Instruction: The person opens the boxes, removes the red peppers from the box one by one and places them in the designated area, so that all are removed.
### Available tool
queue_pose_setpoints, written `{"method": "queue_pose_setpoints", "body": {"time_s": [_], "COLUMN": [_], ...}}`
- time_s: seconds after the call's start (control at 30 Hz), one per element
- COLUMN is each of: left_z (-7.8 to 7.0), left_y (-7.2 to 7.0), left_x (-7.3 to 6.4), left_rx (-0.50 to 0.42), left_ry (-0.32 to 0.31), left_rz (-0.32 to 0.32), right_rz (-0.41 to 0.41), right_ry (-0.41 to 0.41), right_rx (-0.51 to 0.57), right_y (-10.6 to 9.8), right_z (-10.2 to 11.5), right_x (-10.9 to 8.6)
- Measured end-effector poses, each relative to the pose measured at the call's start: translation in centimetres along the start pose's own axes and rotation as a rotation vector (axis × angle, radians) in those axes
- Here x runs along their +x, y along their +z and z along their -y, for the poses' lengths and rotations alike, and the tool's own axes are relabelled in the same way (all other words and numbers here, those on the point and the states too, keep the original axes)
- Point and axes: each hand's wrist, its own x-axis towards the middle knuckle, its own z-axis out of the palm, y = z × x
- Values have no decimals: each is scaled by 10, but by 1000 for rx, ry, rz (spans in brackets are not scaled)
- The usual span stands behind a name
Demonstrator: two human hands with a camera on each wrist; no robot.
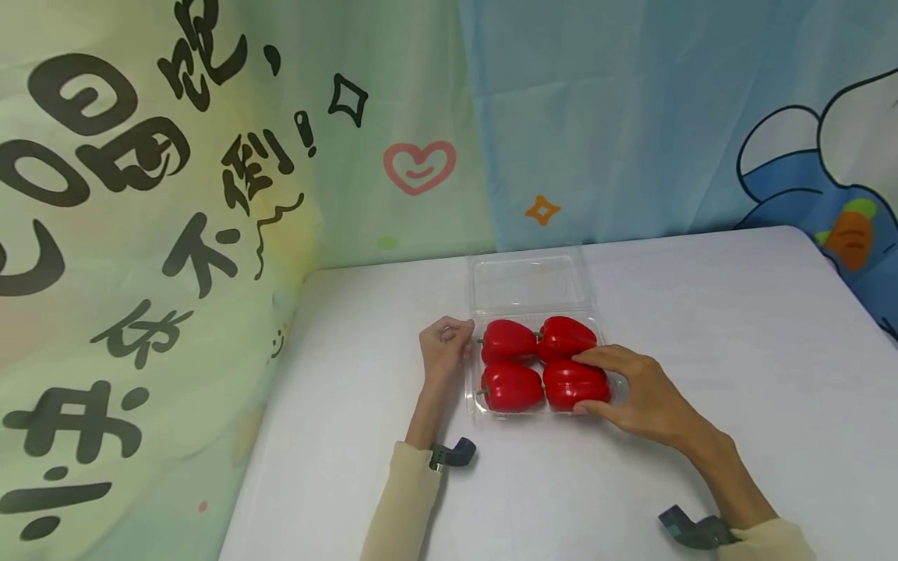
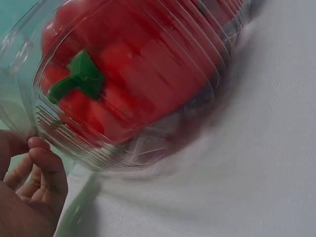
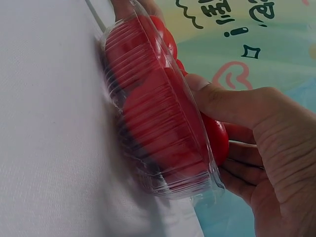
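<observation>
A clear plastic clamshell box [image 1: 471, 393] lies on the table with its hinged lid [image 1: 531, 284] folded back behind it. Several red bell peppers sit inside in two rows. My left hand [image 1: 443, 349] pinches the box's left rim between thumb and fingertip, also visible in the left wrist view beside a pepper with a green stem [image 2: 88, 76]. At the front right, my right hand [image 1: 641, 393] holds a red bell pepper [image 1: 575, 384], thumb on the near side and fingers on the far side. The right wrist view shows this pepper [image 3: 163, 118] largely through the box wall.
A white-covered table [image 1: 547, 483] lies under the box. Behind and to the left hangs a printed cloth [image 1: 393, 70] with dark lettering, a heart and cartoon figures. Each wrist wears a dark camera mount [image 1: 452, 453], and both forearms have pale sleeves.
</observation>
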Motion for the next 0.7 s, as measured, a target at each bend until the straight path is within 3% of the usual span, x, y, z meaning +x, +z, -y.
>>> {"method": "queue_pose_setpoints", "body": {"time_s": [0.7], "left_z": [5], "left_y": [-4], "left_x": [4], "left_rx": [16], "left_ry": [50], "left_rz": [35], "right_rz": [-47], "right_ry": [3], "right_rx": [66], "right_y": [0], "right_z": [-11], "right_x": [5]}}
